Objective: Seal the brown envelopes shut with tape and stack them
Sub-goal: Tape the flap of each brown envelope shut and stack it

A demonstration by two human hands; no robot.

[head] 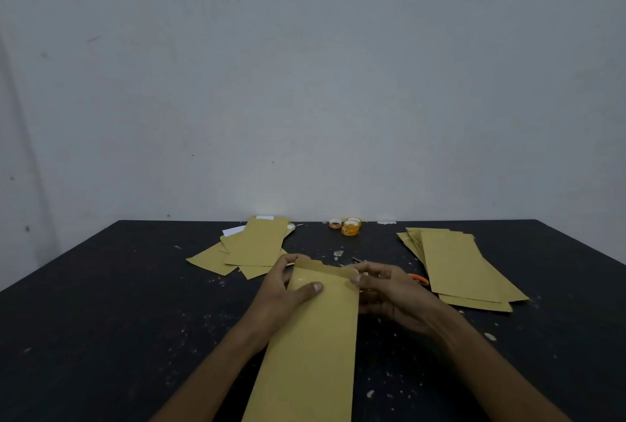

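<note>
A long brown envelope [315,337] lies lengthwise on the black table [101,320] in front of me, its flap end pointing away. My left hand [288,289] grips the envelope's top left corner, thumb pressed flat on its face and fingers curled behind the edge. My right hand [382,289] pinches the top right corner near the flap. A shiny strip of clear tape seems to lie across the flap area. Three small tape rolls [349,226] stand at the far edge.
A loose pile of brown envelopes [250,247] with white paper sticking out lies at the back left. Another pile of brown envelopes [464,267] lies to the right. Orange-handled scissors [418,278] peek out behind my right hand. A grey wall rises behind the table.
</note>
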